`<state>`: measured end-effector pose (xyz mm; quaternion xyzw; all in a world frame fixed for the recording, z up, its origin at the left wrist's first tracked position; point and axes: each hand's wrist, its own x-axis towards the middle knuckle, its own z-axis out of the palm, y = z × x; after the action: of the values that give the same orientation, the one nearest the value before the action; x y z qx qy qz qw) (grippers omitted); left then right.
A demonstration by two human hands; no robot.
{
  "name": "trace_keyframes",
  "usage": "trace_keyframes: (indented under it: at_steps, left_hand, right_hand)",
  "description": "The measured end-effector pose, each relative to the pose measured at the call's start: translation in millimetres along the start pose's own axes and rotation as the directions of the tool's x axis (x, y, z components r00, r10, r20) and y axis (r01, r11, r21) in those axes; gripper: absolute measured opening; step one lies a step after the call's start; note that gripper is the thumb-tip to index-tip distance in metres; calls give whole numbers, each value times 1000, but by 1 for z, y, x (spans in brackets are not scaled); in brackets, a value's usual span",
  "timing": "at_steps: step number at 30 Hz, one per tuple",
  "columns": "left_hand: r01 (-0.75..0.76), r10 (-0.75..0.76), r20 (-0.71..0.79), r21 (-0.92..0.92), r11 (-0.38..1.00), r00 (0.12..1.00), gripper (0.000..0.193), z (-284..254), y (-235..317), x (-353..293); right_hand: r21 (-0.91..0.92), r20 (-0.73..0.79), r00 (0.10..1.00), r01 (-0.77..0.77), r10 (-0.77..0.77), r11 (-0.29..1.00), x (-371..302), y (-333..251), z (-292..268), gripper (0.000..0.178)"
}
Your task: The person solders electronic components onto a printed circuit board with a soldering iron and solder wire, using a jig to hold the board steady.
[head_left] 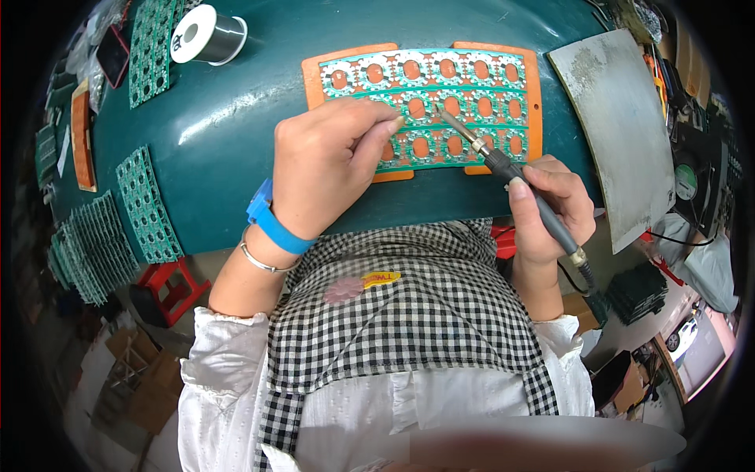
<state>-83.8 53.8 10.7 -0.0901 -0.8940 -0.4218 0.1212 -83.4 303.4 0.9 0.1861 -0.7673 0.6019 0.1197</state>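
My right hand (546, 206) is closed around the grey handle of a soldering iron (525, 179). The iron's tip points up and left, over the middle row of a green circuit board panel (464, 130). Round cut-outs run in rows across this panel, which lies in an orange holder (535, 110). My left hand (334, 157) hangs over the panel's left part, thumb and forefinger pinched together close to the iron's tip. What is between these fingertips is too fine to make out. The hand hides some of the panel's left cut-outs.
A spool of grey solder wire (208, 35) stands at the back left. More green panels (149, 204) lie at the left, with a stack (94, 248) beside them. A grey metal plate (621, 134) covers the table's right side. A phone (112, 57) lies far left.
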Motion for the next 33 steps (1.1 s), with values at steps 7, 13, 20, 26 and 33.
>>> trace_keyframes:
  at_steps: [7, 13, 20, 26, 33]
  left_hand:
    - [-23, 22, 27, 47, 999, 999, 6, 7, -7, 2]
    - [-18, 16, 18, 67, 998, 1000, 6, 10, -7, 5]
    - [-113, 109, 61, 62, 992, 992, 12, 4, -8, -1]
    - [-79, 76, 36, 67, 995, 996, 14, -14, -6, -10]
    - [-61, 60, 20, 73, 995, 998, 10, 2, -15, -6]
  right_hand:
    - [-62, 41, 999, 8, -6, 998, 0, 2, 10, 18]
    - [-134, 33, 999, -5, 10, 991, 0, -3, 14, 18]
    - [-137, 38, 999, 11, -6, 991, -3, -5, 11, 18]
    - [41, -33, 999, 9, -7, 999, -7, -2, 5, 19]
    - [-64, 86, 996, 11, -5, 998, -7, 0, 18, 22]
